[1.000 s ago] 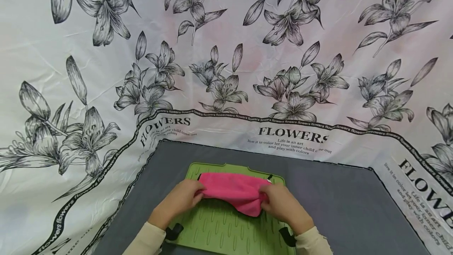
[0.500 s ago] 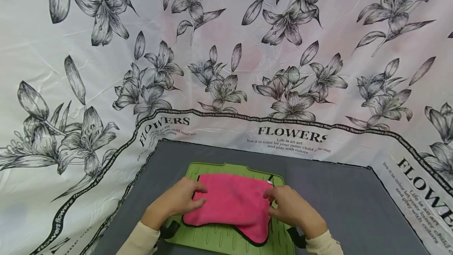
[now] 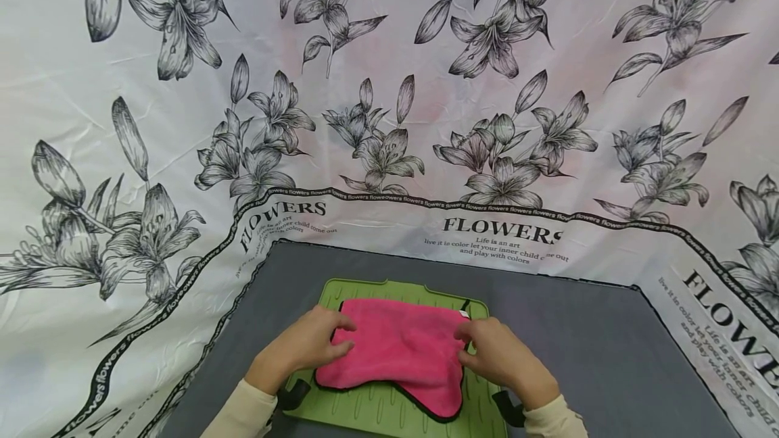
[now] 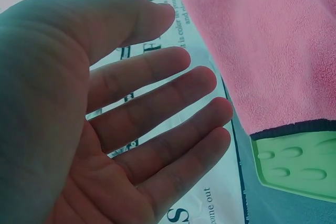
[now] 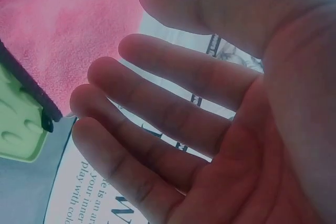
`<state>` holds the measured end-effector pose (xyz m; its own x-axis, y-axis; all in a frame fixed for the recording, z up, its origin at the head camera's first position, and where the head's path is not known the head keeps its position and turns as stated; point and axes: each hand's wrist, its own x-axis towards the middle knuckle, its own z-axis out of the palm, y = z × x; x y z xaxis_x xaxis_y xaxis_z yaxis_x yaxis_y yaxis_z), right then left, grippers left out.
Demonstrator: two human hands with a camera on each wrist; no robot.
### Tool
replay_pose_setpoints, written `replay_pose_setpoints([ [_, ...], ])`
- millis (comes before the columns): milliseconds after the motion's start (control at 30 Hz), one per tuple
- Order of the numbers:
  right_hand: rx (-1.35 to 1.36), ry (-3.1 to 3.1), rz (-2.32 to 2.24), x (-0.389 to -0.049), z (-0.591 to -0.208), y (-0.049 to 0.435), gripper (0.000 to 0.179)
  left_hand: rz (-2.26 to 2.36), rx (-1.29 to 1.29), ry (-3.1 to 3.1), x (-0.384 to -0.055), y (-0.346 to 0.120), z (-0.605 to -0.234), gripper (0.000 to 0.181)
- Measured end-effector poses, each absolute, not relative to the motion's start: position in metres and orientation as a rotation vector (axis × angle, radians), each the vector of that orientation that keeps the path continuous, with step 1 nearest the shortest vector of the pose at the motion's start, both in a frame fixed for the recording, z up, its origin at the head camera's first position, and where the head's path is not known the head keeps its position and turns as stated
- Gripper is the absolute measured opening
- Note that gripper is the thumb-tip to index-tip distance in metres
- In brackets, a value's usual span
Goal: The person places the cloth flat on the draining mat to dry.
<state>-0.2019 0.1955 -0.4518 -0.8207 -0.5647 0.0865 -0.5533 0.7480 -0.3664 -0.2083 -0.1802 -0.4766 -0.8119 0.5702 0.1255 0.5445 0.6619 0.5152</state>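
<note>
"How far along is it?"

"The pink towel (image 3: pixel 395 343) lies spread on the ribbed green mat (image 3: pixel 365 409), reaching from near the mat's far edge past its middle, all on the grey worktop (image 3: pixel 584 343). I'd call the laying-down done; its near hem looks uneven, dipping toward the mat's near-right corner, so squaring that seems left."

"And the hands?"

"The left hand (image 3: pixel 308 340) and right hand (image 3: pixel 502 357) are at the towel's sides, thumbs apart from the fingers, gripping nothing."

"What's different?"

"A second ago both hands pinched it, gathered toward the mat's far edge; now it's released, extending nearer."
</note>
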Motion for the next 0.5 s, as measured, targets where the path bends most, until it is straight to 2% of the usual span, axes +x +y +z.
replay_pose_setpoints([
  [367, -0.985, 2.911, -0.597, -0.1993, -0.4564, 0.1903, 0.014, 0.822, 0.925, 2.811, -0.2049, -0.1764, -0.4778, 0.03],
  [500, -0.992, 2.875, -0.62, -0.1962, -0.4615, 0.186, 0.007, 0.84, 0.94, 2.75, -0.2017, -0.1743, -0.4808, 0.032],
])
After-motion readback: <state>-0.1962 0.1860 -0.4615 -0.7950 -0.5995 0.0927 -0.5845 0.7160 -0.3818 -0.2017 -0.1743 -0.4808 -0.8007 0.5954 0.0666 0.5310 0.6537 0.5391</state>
